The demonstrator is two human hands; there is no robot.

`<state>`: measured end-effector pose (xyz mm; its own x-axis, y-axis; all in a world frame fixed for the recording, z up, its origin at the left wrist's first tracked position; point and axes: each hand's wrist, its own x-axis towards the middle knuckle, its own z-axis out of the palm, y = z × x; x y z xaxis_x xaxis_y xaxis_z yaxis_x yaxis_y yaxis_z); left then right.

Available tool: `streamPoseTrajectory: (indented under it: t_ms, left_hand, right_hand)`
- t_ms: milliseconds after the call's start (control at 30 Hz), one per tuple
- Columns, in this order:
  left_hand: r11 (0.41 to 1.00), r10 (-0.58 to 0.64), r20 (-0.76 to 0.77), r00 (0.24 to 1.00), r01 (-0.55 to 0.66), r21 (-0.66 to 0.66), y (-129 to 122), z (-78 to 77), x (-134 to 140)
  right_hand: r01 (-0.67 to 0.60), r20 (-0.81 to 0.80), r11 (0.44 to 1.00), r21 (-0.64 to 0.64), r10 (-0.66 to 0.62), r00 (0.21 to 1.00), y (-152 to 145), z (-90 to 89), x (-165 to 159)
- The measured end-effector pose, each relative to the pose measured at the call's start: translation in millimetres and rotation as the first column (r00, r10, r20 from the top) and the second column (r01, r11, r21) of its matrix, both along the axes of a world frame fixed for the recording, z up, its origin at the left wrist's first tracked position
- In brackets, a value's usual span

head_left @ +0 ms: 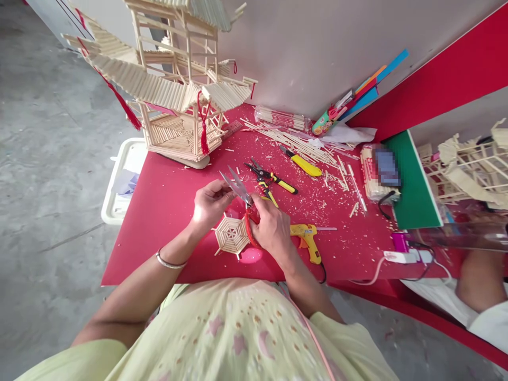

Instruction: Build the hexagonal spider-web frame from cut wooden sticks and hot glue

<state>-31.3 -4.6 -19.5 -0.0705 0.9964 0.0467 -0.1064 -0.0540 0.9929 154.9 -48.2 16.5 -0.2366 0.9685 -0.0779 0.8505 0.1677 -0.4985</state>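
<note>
My right hand (271,222) grips red-handled scissors (237,186), whose blades stand apart and point up and to the left. Close to the blades is my left hand (212,201), its thumb and fingers pinched together; what they hold, if anything, I cannot make out. Below both hands a small web-shaped piece made of wooden sticks (231,235) lies flat on the red table (159,217). Just beyond the scissors lie yellow-and-black pliers (264,182). A yellow glue gun (307,239) rests to the right of my right hand.
A tiered stick pagoda (174,111) with red tassels stands at the back left. Loose sticks (296,143), scraps and a yellow utility knife (305,164) lie behind the pliers. A green divider (413,180) and power strip (405,256) are at right, near another person's arm (480,280).
</note>
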Motion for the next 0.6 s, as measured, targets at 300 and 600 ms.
streamPoseTrajectory:
  t_ms: [300, 600]
  left_hand:
    - [0.975, 0.088, -0.271, 0.959, -0.027, 0.222, 0.7, -2.2, -7.0]
    - [0.991, 0.061, -0.155, 0.986, -0.041, 0.129, 3.6, -6.3, -7.1]
  right_hand:
    - [-0.021, 0.072, 0.998, 0.056, 0.017, 0.997, -1.6, 2.1, 3.4]
    - [0.0, 0.061, 0.992, 0.127, -0.007, 0.998, -3.9, -4.6, 2.2]
